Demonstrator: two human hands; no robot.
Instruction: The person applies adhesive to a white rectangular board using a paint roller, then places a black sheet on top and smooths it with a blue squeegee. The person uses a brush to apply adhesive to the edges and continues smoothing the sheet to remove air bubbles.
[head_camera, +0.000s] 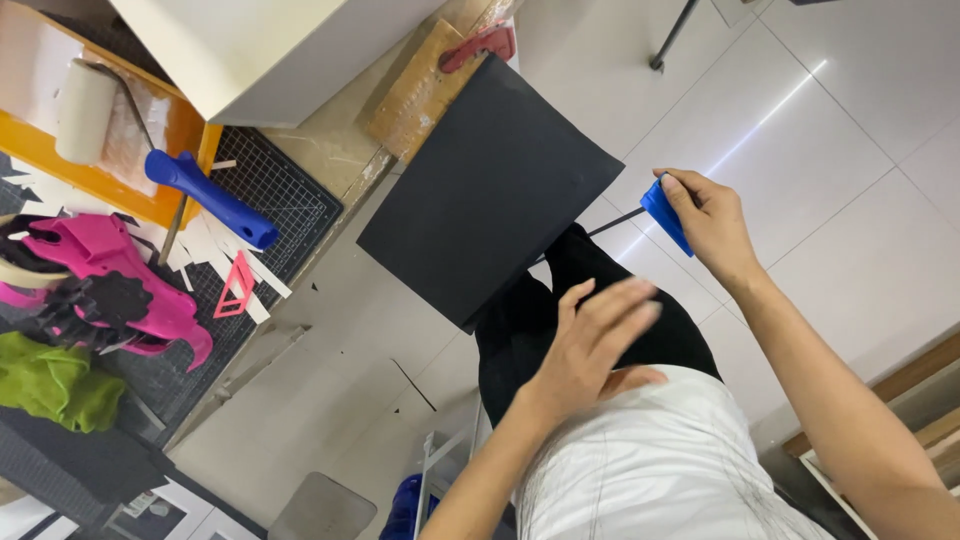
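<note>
Head view. Right hand, grip clamped on a small blue scraper, held out over the tiled floor. Left hand, fingers spread and holding nothing, hovers above the lap just below a black sheet overhanging the tabletop. Farther along lie a blue-handled roller and pink plastic parts.

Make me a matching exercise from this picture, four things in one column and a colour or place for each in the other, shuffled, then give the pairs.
Things:
1. paint roller
2. flat sheet
3. scraper
4. cloth

Descriptions:
A. green, bunched at the picture's left edge
B. blue, held in the right hand
C. black, jutting off the bench edge
D. white, lying in the orange tray

Pairs: 1-D, 2-C, 3-B, 4-A
</note>
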